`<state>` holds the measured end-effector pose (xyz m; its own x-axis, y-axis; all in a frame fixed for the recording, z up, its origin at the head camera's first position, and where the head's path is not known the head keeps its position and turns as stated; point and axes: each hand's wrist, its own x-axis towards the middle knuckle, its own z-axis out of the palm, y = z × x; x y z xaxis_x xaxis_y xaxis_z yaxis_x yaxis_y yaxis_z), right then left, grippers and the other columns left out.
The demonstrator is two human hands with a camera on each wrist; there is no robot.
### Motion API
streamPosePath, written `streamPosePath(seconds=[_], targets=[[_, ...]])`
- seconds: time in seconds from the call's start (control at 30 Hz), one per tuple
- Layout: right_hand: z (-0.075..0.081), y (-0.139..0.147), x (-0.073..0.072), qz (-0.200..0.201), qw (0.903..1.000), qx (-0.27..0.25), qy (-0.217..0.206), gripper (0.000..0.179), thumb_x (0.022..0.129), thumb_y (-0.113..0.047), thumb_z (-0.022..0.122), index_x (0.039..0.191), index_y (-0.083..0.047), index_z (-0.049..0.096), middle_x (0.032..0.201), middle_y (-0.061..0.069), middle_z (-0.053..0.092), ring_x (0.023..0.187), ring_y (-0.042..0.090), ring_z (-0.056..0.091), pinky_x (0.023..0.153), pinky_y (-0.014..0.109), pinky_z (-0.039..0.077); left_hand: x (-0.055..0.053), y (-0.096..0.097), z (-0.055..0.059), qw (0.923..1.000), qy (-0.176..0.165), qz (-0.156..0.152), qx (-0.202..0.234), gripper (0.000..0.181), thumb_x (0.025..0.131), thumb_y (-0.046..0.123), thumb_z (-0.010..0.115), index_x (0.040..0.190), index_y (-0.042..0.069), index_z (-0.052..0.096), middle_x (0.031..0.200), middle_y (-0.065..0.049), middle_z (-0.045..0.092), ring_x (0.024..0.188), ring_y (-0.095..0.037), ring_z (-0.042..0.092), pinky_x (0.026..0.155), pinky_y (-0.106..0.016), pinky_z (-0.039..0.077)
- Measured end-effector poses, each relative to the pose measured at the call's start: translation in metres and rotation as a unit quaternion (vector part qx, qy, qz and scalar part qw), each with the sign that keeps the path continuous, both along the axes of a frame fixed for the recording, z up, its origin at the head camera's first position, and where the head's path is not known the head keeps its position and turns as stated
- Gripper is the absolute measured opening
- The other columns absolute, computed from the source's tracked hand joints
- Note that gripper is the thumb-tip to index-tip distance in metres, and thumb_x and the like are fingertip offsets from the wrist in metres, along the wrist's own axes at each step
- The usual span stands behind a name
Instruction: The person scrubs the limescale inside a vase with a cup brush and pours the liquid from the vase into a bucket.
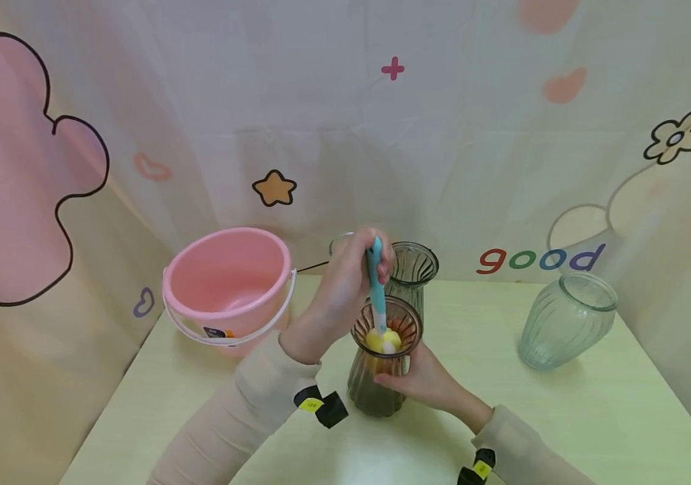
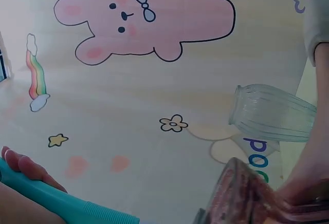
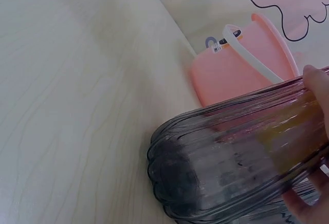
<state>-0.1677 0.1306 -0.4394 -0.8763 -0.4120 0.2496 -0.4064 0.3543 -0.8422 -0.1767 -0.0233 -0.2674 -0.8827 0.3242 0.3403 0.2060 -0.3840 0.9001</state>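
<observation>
My left hand [image 1: 354,276] grips the teal handle of a cleaning brush [image 1: 374,269], held upright from above. The brush's yellow-and-white sponge head [image 1: 384,341] sits inside the mouth of a smoky ribbed glass vase [image 1: 377,387]. Around the side of this vase, just below its flared rim, my right hand [image 1: 423,380] holds it. In the left wrist view the teal handle [image 2: 67,203] shows at lower left. The right wrist view looks along the vase [image 3: 221,167], with yellow from the sponge visible through the glass.
Directly behind the held vase stands a second dark ribbed vase [image 1: 412,269], partly hidden. A pink bucket [image 1: 230,310] with a white handle is on the left of the table [image 1: 479,337]. A pale green glass vase [image 1: 564,323] stands tilted-looking on the right. A printed curtain [image 1: 345,101] hangs behind.
</observation>
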Motion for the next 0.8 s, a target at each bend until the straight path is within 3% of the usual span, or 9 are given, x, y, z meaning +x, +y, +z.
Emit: streamPosePath(seconds=[0.23,0.33,0.53,0.63,0.8], targets=[[-0.008,0.002,-0.004,0.001,0.9995,-0.024,0.023,0.083,0.069,-0.025,0.08,0.135,-0.024,0.031,0.132,-0.004,0.043,0.121,0.016,0.043,0.098,0.041,0.038,-0.008,0.013,-0.042,0.9961,-0.075,0.005,-0.047,0.031,0.093,0.018,0.031,0.067,0.009,0.045,0.063,0.0,0.041,0.061,-0.013,0.039,0.062,-0.025,0.035],[-0.009,0.001,-0.004,0.001,0.9991,-0.024,0.035,0.086,0.069,-0.023,0.08,0.137,-0.025,0.027,0.133,-0.005,0.042,0.12,0.015,0.043,0.098,0.035,0.039,-0.011,0.016,-0.054,0.9937,-0.097,0.005,-0.056,0.03,0.092,0.018,0.031,0.067,0.009,0.045,0.063,0.001,0.042,0.06,-0.013,0.039,0.062,-0.026,0.036],[-0.01,0.003,-0.006,0.053,0.9982,-0.026,0.011,0.078,0.078,-0.018,0.073,0.138,-0.019,0.024,0.13,0.001,0.042,0.115,0.015,0.045,0.095,0.03,0.041,-0.013,0.017,-0.059,0.9935,-0.097,0.003,-0.06,0.028,0.09,0.02,0.033,0.067,0.009,0.045,0.063,0.001,0.041,0.059,-0.013,0.038,0.059,-0.026,0.034],[-0.008,0.007,-0.006,0.08,0.9965,-0.009,-0.021,0.068,0.083,-0.018,0.067,0.137,-0.017,0.025,0.129,0.004,0.043,0.115,0.018,0.044,0.094,0.036,0.04,-0.013,0.017,-0.06,0.9938,-0.096,0.0,-0.056,0.029,0.091,0.019,0.033,0.067,0.009,0.046,0.063,0.001,0.041,0.059,-0.013,0.037,0.058,-0.025,0.034],[-0.004,0.012,-0.006,0.085,0.9945,0.021,-0.057,0.063,0.085,-0.022,0.064,0.137,-0.017,0.028,0.134,0.003,0.04,0.122,0.021,0.037,0.098,0.045,0.034,-0.013,0.016,-0.061,0.9942,-0.098,-0.001,-0.044,0.029,0.092,0.018,0.033,0.068,0.009,0.046,0.063,0.001,0.041,0.059,-0.012,0.038,0.059,-0.024,0.035]])
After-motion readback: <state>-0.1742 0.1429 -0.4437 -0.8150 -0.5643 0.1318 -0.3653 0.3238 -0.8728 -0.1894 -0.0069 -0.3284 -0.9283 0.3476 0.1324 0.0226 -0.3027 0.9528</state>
